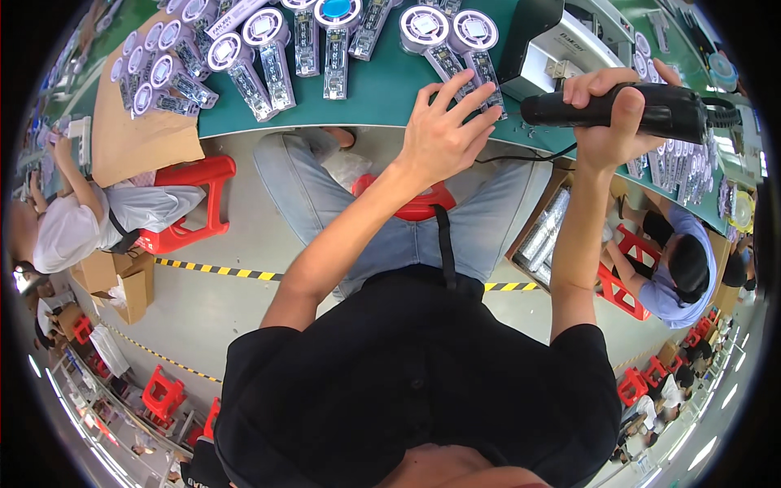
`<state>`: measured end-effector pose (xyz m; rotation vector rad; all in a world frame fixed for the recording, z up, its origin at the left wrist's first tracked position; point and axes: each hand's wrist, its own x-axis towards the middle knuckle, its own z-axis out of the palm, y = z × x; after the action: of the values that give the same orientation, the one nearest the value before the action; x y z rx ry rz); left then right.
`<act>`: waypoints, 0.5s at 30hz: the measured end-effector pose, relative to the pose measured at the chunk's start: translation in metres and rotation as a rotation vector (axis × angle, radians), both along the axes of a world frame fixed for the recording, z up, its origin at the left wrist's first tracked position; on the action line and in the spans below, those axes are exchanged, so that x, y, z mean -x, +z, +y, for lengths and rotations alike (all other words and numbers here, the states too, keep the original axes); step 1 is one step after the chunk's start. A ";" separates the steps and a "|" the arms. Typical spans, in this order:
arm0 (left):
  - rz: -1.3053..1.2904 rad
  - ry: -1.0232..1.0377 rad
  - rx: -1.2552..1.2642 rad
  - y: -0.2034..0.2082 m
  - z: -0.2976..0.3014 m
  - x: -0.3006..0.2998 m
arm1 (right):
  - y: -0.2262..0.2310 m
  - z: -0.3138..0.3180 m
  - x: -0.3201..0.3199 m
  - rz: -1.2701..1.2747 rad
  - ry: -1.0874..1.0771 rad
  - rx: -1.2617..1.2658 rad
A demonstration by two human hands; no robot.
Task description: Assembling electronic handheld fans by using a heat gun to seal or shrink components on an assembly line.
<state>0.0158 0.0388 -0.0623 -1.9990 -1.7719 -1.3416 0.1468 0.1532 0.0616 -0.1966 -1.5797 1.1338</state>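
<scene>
My right hand point(606, 142) is wrapped round a black electric screwdriver point(679, 112), held sideways over the right part of the table edge, its cord at the right end. My left hand point(439, 138) is open, its fingers spread over the handles of two lilac units at the table's front edge. The left unit point(424, 26) and the right unit point(475, 30) each have a round head and a handle with bare circuitry. Whether the fingertips touch them, I cannot tell. The screwdriver's tip is not clearly visible.
More lilac units point(266, 28) lie on the green table point(374, 106) and on brown cardboard point(134, 146) at left. A white-and-black machine point(553, 49) stands behind the screwdriver. A thin black cable point(521, 157) hangs at the edge. People sit on both sides.
</scene>
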 end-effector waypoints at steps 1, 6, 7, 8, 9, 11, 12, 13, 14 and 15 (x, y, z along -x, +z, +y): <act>-0.003 -0.001 0.003 0.000 0.000 0.000 | 0.000 0.000 0.001 -0.004 -0.005 -0.009; -0.007 -0.003 -0.019 -0.002 0.002 0.000 | -0.002 -0.003 0.009 0.137 0.051 -0.001; -0.008 0.003 -0.014 -0.003 0.002 0.001 | -0.004 -0.004 0.011 0.136 0.045 -0.001; 0.004 0.010 -0.025 -0.004 0.001 0.002 | -0.006 -0.004 0.012 0.136 0.052 0.005; 0.016 0.017 -0.036 -0.005 0.001 0.003 | -0.009 -0.004 0.014 0.128 0.058 0.006; 0.001 0.011 -0.052 -0.006 0.004 0.000 | -0.008 -0.006 0.010 0.098 0.045 -0.002; -0.002 0.012 -0.067 -0.006 0.005 -0.002 | -0.009 -0.007 0.007 0.114 0.070 0.009; -0.006 0.015 -0.065 -0.006 0.005 -0.002 | -0.011 -0.007 0.006 0.138 0.103 0.023; 0.006 0.023 -0.070 -0.006 0.005 -0.002 | -0.013 -0.008 0.003 0.115 0.085 0.042; 0.018 0.031 -0.077 -0.006 0.005 -0.002 | -0.015 -0.008 0.000 0.121 0.095 0.050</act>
<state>0.0176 0.0438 -0.0687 -1.9297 -1.7098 -1.3559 0.1469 0.1455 0.0470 -0.0850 -1.4674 1.2373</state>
